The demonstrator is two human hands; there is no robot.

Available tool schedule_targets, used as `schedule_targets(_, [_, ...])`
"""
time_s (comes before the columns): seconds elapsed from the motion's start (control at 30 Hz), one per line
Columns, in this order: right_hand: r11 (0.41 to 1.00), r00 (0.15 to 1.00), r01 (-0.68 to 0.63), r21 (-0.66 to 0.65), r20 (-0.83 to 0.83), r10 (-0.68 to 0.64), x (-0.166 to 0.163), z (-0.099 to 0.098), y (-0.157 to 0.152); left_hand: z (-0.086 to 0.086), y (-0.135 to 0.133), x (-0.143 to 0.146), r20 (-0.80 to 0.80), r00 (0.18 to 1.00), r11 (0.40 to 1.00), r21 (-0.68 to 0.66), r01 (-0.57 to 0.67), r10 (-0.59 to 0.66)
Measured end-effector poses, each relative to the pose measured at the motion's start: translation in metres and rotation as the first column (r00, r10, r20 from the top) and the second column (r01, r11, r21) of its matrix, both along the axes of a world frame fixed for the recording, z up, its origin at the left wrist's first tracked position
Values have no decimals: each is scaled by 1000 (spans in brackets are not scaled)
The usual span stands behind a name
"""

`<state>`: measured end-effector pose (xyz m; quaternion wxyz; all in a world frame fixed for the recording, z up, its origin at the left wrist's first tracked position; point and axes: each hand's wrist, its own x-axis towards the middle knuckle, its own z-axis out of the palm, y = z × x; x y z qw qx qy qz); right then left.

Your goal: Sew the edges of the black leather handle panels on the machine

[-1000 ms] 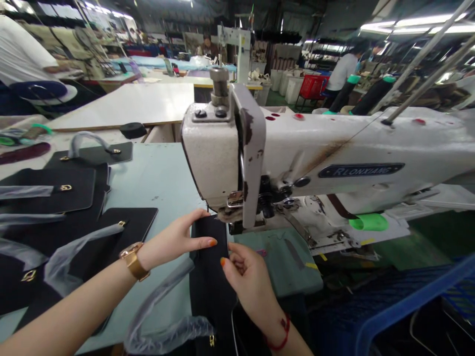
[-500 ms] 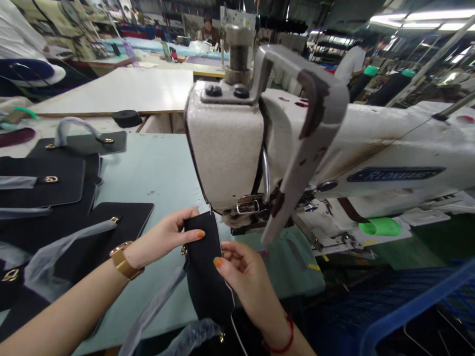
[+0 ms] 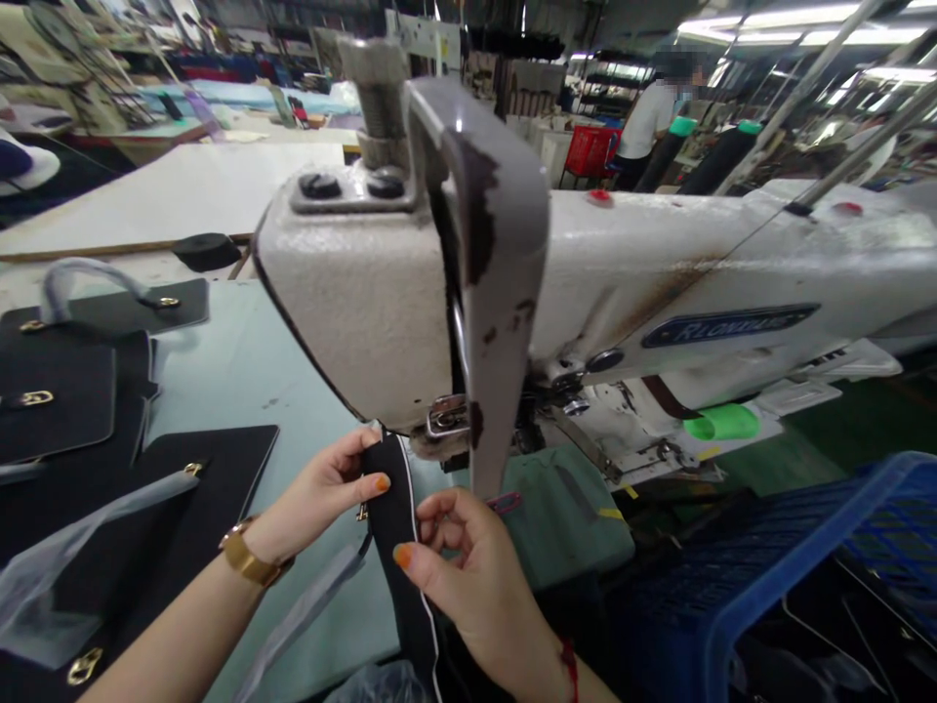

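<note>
A black bag panel (image 3: 393, 522) with white piping along its right edge runs from under the sewing machine head (image 3: 358, 303) down toward me. My left hand (image 3: 343, 478) grips its far end by the needle area, thumb on top and fingers mostly out of sight. With thumb and curled fingers, my right hand (image 3: 468, 571) pinches the piped edge nearer to me. A gold ring fitting and a plastic-wrapped handle (image 3: 311, 610) hang at the panel's left side. The needle tip is hard to make out behind the grey lever (image 3: 505, 264).
Black bag panels (image 3: 212, 483) with gold fittings and wrapped handles lie on the left of the pale green table (image 3: 220, 361). A blue plastic basket (image 3: 721, 625) stands low at right, holding dark pieces. A person (image 3: 648, 122) is in the background.
My view has shifted right and closer to the machine. The panel now shows more edge-on, its piping turned upward. Both hands keep their hold close to the machine head.
</note>
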<state>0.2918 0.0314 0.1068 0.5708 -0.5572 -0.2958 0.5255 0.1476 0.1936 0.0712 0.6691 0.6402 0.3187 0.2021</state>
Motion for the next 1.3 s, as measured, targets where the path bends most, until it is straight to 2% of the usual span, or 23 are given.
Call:
schedule_targets(0.17, [994, 985, -107, -5, -138, 105, 3, -4, 1, 0, -1, -2, 43, 999, 1000, 1, -4, 4])
schedule_targets(0.23, [993, 986, -116, -13, -122, 114, 4, -3, 3, -1, -1, -4, 53, 999, 1000, 8, 8, -8])
schedule_targets(0.37, [994, 988, -108, -26, 112, 110, 6, 4, 6, -5, 1, -6, 70, 998, 1000, -5, 10, -10])
schedule_targets(0.5, [990, 925, -140, -7, 355, 134, 11, 13, 6, -7, 0, -5, 83, 996, 1000, 2, 13, -13])
schedule_targets(0.67, [982, 856, -189, 25, 494, 152, 14, 17, 5, -6, 0, -2, 128, 992, 1000, 10, -11, 10])
schedule_targets(0.77, [982, 894, -188, 37, 421, 155, 12, 10, 4, -5, -1, -3, 132, 991, 1000, -11, 14, -13])
schedule_targets(0.87, [989, 975, -138, 51, 185, 126, 11, -1, 5, -5, 0, -4, 134, 990, 999, -26, 45, -41])
schedule_targets(0.93, [993, 994, -103, 56, 35, 101, 11, -9, 5, -5, 0, -4, 141, 989, 999, -19, 50, -46])
schedule_targets(1.0, [994, 995, -91, 66, -28, 93, 12, -14, 4, -5, 1, -4, 150, 987, 998, -16, 58, -55])
schedule_targets(1.2, [983, 982, -162, 92, 116, 151, 13, -11, 1, -3, -1, -3, 146, 988, 997, -45, 64, -57])
schedule_targets(1.3, [987, 973, -133, 94, 202, 112, 12, -9, 2, 1, -2, -3, 128, 991, 999, -29, 46, -42])
